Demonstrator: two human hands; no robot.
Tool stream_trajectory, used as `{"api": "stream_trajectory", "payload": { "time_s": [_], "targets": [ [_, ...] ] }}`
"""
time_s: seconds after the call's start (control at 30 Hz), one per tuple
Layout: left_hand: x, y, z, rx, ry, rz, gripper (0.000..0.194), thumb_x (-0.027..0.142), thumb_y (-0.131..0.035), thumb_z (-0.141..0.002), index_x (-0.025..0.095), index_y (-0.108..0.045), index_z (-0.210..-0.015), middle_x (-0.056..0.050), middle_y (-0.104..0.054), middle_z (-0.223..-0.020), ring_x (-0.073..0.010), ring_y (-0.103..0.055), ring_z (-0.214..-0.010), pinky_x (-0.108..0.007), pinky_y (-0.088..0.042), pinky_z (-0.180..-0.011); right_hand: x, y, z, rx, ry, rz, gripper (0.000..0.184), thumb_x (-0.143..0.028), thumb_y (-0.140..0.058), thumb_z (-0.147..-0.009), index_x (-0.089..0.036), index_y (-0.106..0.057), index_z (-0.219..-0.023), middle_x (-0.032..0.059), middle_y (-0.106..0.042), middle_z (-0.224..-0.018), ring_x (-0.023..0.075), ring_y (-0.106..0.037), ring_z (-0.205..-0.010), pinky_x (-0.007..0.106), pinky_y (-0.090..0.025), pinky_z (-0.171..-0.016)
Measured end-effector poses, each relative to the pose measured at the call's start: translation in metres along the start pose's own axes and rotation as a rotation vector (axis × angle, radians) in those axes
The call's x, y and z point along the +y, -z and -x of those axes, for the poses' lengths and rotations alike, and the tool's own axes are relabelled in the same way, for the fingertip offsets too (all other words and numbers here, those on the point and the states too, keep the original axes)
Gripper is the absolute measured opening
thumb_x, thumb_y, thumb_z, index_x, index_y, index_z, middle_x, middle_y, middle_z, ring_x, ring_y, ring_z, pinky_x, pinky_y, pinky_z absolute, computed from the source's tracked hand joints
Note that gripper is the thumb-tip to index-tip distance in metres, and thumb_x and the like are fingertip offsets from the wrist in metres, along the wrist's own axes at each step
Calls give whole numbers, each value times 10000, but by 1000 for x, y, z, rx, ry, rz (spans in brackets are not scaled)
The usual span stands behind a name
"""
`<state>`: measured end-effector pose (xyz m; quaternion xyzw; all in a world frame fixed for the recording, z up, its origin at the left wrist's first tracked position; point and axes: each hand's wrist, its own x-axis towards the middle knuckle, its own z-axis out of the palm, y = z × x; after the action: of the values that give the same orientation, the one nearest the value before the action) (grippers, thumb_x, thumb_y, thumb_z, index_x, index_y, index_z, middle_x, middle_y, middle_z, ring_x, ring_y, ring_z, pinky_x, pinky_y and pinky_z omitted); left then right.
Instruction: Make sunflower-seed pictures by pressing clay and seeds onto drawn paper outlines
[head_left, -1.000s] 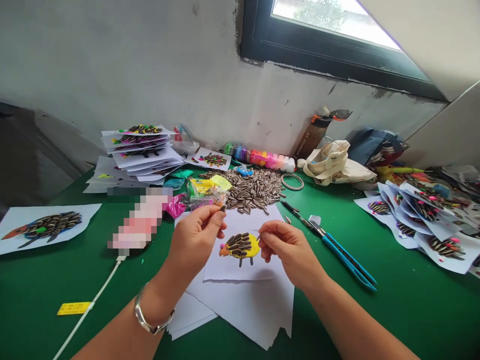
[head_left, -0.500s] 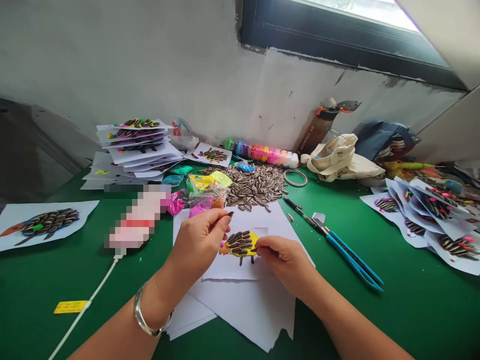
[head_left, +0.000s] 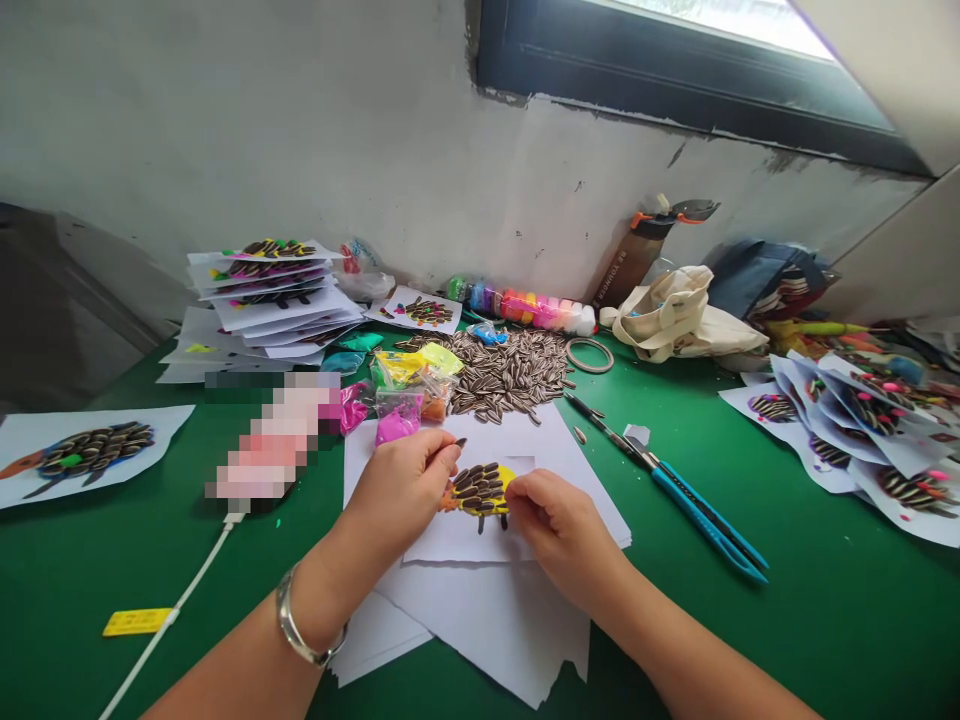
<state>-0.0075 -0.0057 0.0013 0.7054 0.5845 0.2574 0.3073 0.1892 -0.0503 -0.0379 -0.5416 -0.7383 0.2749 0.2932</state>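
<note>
A striped sunflower seed point(head_left: 461, 442) is pinched between the thumb and forefinger of my left hand point(head_left: 405, 480), raised above the paper. Under my hands a bird-like picture point(head_left: 480, 488) lies on a white sheet, with a yellow clay body, overlapping rows of sunflower seeds, an orange head and two dark legs. My right hand point(head_left: 559, 525) has its fingers closed at the right edge of the yellow body; whatever is between its fingertips is hidden. Loose white sheets point(head_left: 510, 625) lie beneath the picture.
Behind my hands lies a heap of sunflower seeds point(head_left: 514, 370), beside bags of coloured clay point(head_left: 397, 415). Blue tweezers point(head_left: 705, 520) and a pen point(head_left: 585, 406) lie to the right. Finished pictures are stacked at left point(head_left: 277, 315) and right point(head_left: 862, 420). A white cable point(head_left: 199, 570) runs at lower left.
My right hand has shifted slightly left and up over the yellow body, covering the dark seed seen at its fingertips before. My left hand still pinches its seed, now a little lower.
</note>
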Motion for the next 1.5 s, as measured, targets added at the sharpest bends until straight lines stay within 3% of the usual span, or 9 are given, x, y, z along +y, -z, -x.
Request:
{"api": "stream_trajectory", "payload": {
  "time_s": [0.3,0.53,0.87,1.2,1.5],
  "targets": [
    [-3,-1,-1,-38,31,-42,261,355,-459,-864,222,-606,-694,7,-699,-677,-187,-653,-671,-275,-423,-607,6,-4,-2,57,-57,-137,180,-200,-496,-885,-224,-673,-855,7,-681,-772,151,-590,-685,252,-435,-624],
    [-7,-3,-4,-73,67,-71,265,327,-456,-856,219,-596,-659,5,-687,-628,-184,-641,-624,-271,-397,-566,6,-3,-3,23,-47,28,190,-175,-486,-873,-215,-659,-806,18,-660,-743,165,-571,-689,261,-409,-625],
    [-21,-11,-9,-87,89,-30,284,343,-450,-861,210,-575,-643,1,-669,-609,-169,-640,-581,-254,-394,-534,-2,-4,-10,-124,-75,173,182,-100,-445,-860,-200,-560,-761,13,-614,-753,164,-540,-723,256,-349,-639],
    [-23,-12,-11,-117,145,-49,271,351,-445,-866,211,-583,-679,4,-680,-641,-176,-653,-618,-265,-404,-564,2,0,-4,-95,-108,169,78,-153,-515,-859,-207,-565,-834,-10,-591,-742,145,-518,-682,241,-336,-615],
    [-27,-13,-11,-127,146,-54,276,356,-443,-871,215,-575,-674,6,-685,-653,-181,-649,-636,-272,-391,-573,7,2,-1,-93,-74,252,170,-159,-480,-882,-195,-575,-746,2,-601,-723,146,-534,-684,251,-328,-620]
  ]
}}
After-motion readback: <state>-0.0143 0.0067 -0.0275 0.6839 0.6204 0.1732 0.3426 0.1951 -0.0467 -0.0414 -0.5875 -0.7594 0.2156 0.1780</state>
